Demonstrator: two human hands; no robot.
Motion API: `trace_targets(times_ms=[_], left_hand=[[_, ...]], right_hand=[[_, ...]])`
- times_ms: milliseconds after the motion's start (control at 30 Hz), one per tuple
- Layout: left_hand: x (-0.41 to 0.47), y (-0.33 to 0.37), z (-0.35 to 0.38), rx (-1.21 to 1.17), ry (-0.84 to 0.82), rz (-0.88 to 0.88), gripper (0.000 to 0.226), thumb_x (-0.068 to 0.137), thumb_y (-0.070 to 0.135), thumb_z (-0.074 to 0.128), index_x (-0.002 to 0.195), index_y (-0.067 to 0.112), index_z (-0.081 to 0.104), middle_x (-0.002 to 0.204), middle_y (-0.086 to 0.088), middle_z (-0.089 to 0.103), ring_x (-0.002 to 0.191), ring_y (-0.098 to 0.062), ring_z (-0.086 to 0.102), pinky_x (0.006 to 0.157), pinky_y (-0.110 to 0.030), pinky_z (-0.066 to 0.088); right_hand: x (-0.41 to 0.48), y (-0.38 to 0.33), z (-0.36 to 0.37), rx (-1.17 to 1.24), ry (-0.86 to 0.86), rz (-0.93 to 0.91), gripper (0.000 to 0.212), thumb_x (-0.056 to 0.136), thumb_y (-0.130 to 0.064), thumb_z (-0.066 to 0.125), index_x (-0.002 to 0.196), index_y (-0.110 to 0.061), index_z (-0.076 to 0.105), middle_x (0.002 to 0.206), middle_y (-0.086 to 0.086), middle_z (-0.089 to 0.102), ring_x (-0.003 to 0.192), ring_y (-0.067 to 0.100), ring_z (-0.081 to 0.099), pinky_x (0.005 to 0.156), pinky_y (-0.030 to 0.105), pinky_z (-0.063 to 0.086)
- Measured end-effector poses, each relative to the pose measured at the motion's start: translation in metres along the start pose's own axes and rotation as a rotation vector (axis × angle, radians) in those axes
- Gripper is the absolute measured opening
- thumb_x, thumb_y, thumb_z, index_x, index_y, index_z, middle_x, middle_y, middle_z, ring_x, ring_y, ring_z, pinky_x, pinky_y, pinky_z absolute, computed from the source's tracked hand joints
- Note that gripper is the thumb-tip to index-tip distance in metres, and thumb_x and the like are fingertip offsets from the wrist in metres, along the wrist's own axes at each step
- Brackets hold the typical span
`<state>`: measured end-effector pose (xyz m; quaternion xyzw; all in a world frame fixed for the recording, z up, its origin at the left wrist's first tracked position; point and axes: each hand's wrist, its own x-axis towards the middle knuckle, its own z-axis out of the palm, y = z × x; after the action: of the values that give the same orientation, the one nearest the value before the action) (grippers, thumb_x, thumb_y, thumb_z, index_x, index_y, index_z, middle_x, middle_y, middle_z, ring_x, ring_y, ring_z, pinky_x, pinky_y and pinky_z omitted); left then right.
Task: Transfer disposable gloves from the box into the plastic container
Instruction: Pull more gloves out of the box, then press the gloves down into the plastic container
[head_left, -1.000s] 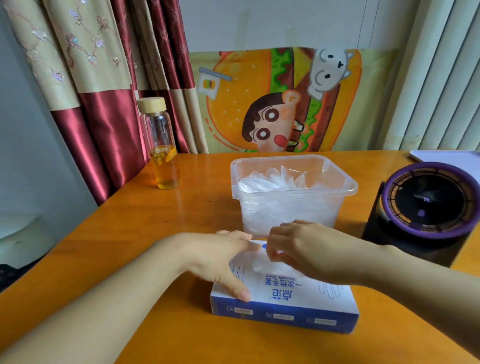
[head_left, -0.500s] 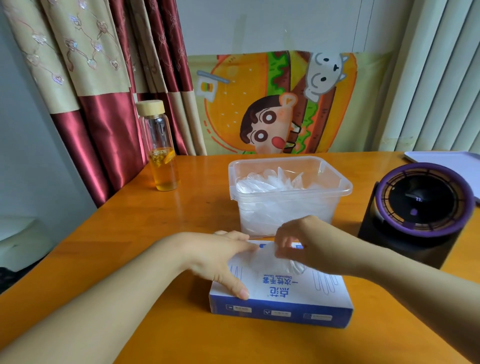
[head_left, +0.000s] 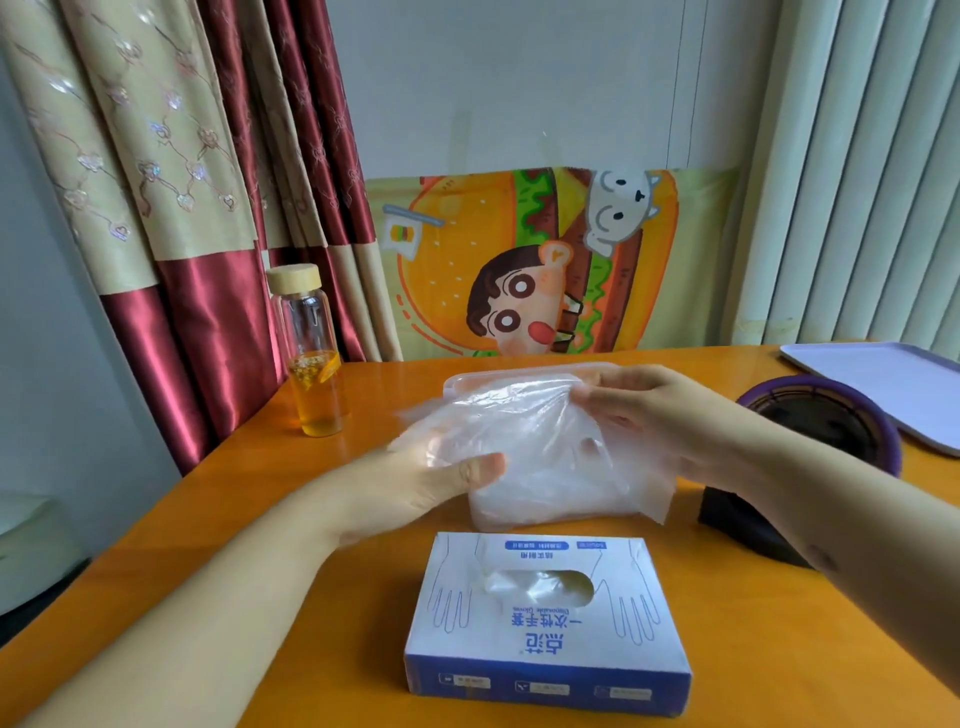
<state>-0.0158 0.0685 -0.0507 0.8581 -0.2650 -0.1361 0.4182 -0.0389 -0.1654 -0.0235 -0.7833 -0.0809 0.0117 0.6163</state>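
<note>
starting nearest, what's there? asks one.
the glove box (head_left: 545, 639) on the table (head_left: 753, 649), gloves (head_left: 535, 584) showing in its slot, says the other.
and the hands?
left hand (head_left: 415, 483) and right hand (head_left: 660, 415) each have their grip clamped on a clear glove (head_left: 519, 431), spread over the plastic container (head_left: 498, 373).
beyond?
a bottle (head_left: 310, 358), far left.

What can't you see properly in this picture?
All in the head view:
1. Inside of the plastic container: the disposable glove, held by both hands, covers its opening.
2. Left hand: its fingers are blurred behind the glove's film; only the thumb is clear.
3. Purple-rimmed black device: partly hidden by the right hand and forearm.
4. Lilac tray: cut off by the right edge.
5. Gloves left in the glove box: only a bit shows through the slot.
</note>
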Motion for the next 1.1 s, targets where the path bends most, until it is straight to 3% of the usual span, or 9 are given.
trace_targets(times_ms=[167, 267, 400, 533, 633, 733, 800, 900, 1100], left_hand=[[0.012, 0.013, 0.006, -0.511, 0.207, 0.126, 0.131, 0.035, 0.071, 0.083, 0.147, 0.040, 0.023, 0.143, 0.006, 0.048, 0.129, -0.015, 0.048, 0.107, -0.045, 0.040], [0.025, 0.019, 0.006, -0.564, 0.298, 0.150, 0.083, 0.054, 0.045, 0.089, 0.127, 0.040, 0.049, 0.131, 0.005, 0.060, 0.121, -0.015, 0.056, 0.102, -0.041, 0.046], [0.038, 0.032, 0.012, -0.701, 0.368, 0.082, 0.016, 0.085, 0.012, 0.067, 0.099, 0.019, 0.067, 0.089, -0.001, 0.072, 0.087, -0.016, 0.068, 0.079, -0.032, 0.055], [0.051, 0.031, 0.015, -0.663, 0.515, 0.022, 0.009, 0.088, 0.019, 0.068, 0.094, 0.013, 0.067, 0.088, -0.005, 0.074, 0.082, -0.018, 0.070, 0.072, -0.030, 0.056], [0.059, 0.024, 0.009, -0.660, 0.627, -0.012, 0.006, 0.088, 0.022, 0.068, 0.090, 0.016, 0.065, 0.087, -0.006, 0.073, 0.082, -0.020, 0.070, 0.076, -0.034, 0.056], [0.065, 0.022, 0.005, -0.672, 0.685, -0.044, 0.005, 0.090, 0.018, 0.065, 0.085, 0.019, 0.063, 0.081, -0.003, 0.072, 0.074, -0.015, 0.068, 0.065, -0.027, 0.053], [0.069, 0.020, 0.004, -0.693, 0.705, -0.078, 0.005, 0.090, 0.018, 0.065, 0.085, 0.019, 0.063, 0.085, -0.005, 0.071, 0.079, -0.018, 0.068, 0.072, -0.031, 0.055], [0.073, 0.017, 0.006, -0.734, 0.704, -0.110, 0.004, 0.089, 0.018, 0.066, 0.090, 0.017, 0.063, 0.090, -0.007, 0.071, 0.084, -0.020, 0.067, 0.075, -0.033, 0.055], [0.063, 0.016, 0.006, -0.898, 0.509, -0.153, 0.018, 0.088, 0.026, 0.066, 0.101, 0.014, 0.066, 0.091, -0.006, 0.068, 0.079, -0.017, 0.062, 0.063, -0.026, 0.049]], right_hand=[[0.002, 0.006, 0.002, 0.273, -0.065, 0.220, 0.021, 0.091, -0.016, 0.056, 0.095, 0.000, 0.069, 0.083, 0.015, 0.068, 0.071, 0.021, 0.063, 0.081, 0.039, 0.056], [0.002, 0.005, 0.003, 0.374, -0.060, 0.289, 0.021, 0.092, -0.010, 0.053, 0.103, 0.003, 0.064, 0.083, 0.016, 0.070, 0.074, 0.023, 0.067, 0.073, 0.038, 0.058], [0.002, 0.010, 0.001, 0.380, -0.065, 0.271, 0.031, 0.091, -0.018, 0.054, 0.115, 0.001, 0.059, 0.078, 0.016, 0.067, 0.066, 0.021, 0.064, 0.074, 0.037, 0.059], [0.002, 0.018, -0.003, 0.289, 0.090, 0.086, 0.047, 0.079, -0.042, 0.059, 0.113, -0.011, 0.058, 0.118, 0.020, 0.063, 0.107, 0.033, 0.062, 0.096, 0.044, 0.049], [-0.004, 0.015, -0.012, 0.186, 0.253, -0.204, 0.027, 0.079, -0.042, 0.062, 0.086, -0.016, 0.064, 0.111, 0.004, 0.068, 0.107, 0.021, 0.062, 0.090, 0.033, 0.049], [-0.020, 0.002, -0.009, -0.103, 0.116, -0.345, 0.027, 0.081, -0.048, 0.062, 0.071, -0.025, 0.071, 0.122, -0.025, 0.058, 0.119, -0.004, 0.050, 0.089, 0.016, 0.043], [-0.021, 0.003, -0.004, -0.266, 0.056, -0.351, 0.028, 0.080, -0.053, 0.061, 0.078, -0.028, 0.075, 0.131, -0.031, 0.047, 0.123, -0.009, 0.043, 0.092, 0.014, 0.039], [-0.010, 0.012, 0.004, -0.428, 0.102, -0.331, 0.027, 0.089, -0.046, 0.053, 0.106, -0.035, 0.071, 0.135, -0.019, 0.047, 0.126, -0.006, 0.036, 0.098, 0.013, 0.034], [0.020, 0.019, -0.004, -0.422, 0.288, -0.318, 0.028, 0.088, -0.017, 0.065, 0.116, -0.020, 0.066, 0.115, -0.010, 0.066, 0.095, -0.005, 0.061, 0.079, 0.008, 0.048]])
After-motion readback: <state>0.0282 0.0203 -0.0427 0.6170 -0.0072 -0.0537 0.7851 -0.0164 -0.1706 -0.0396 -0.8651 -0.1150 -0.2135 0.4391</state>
